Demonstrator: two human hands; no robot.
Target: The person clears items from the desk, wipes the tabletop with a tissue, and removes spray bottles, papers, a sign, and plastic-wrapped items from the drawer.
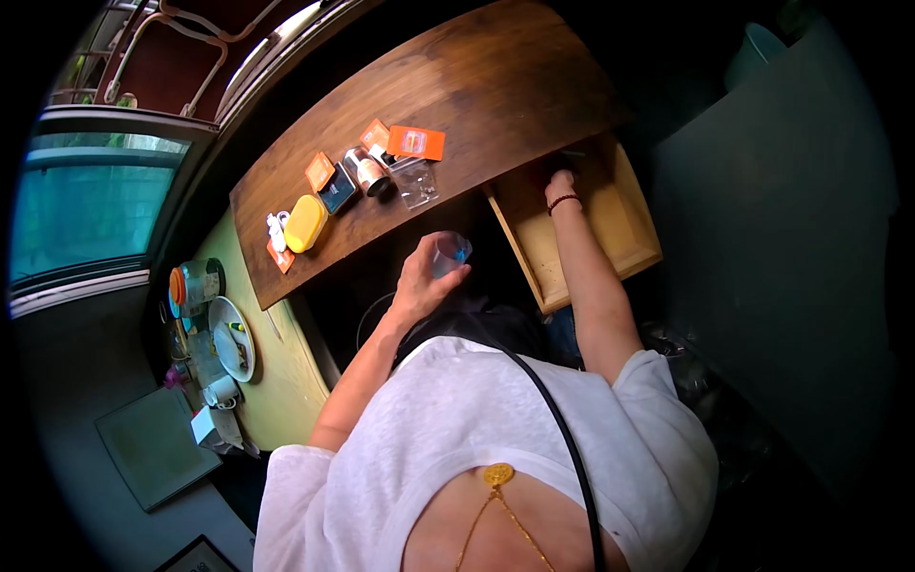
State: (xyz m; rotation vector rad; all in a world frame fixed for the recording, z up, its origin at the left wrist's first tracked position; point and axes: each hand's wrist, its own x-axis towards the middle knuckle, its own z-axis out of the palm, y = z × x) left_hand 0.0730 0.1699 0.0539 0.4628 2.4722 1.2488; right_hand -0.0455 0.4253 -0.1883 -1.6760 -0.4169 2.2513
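My left hand (pixel 419 284) is closed around a small clear plastic cup (pixel 452 254) with something blue in it, held in front of the desk's front edge. My right hand (pixel 562 185), with a dark red bead bracelet at the wrist, reaches into the back of an open wooden drawer (pixel 621 250). Its fingers are in shadow under the desk top, so what they touch is hidden. A thin pale item (pixel 572 153) shows near those fingers.
On the wooden desk (pixel 477 81) lie orange cards (pixel 416 143), a dark-capped bottle (pixel 367 172), a small clear bag (pixel 416 183), a dark flat box (pixel 338 188), a yellow case (pixel 306 224) and a white cable (pixel 277 232). A side table holds a plate (pixel 248 329), a jar (pixel 198 286) and a mug (pixel 220 391).
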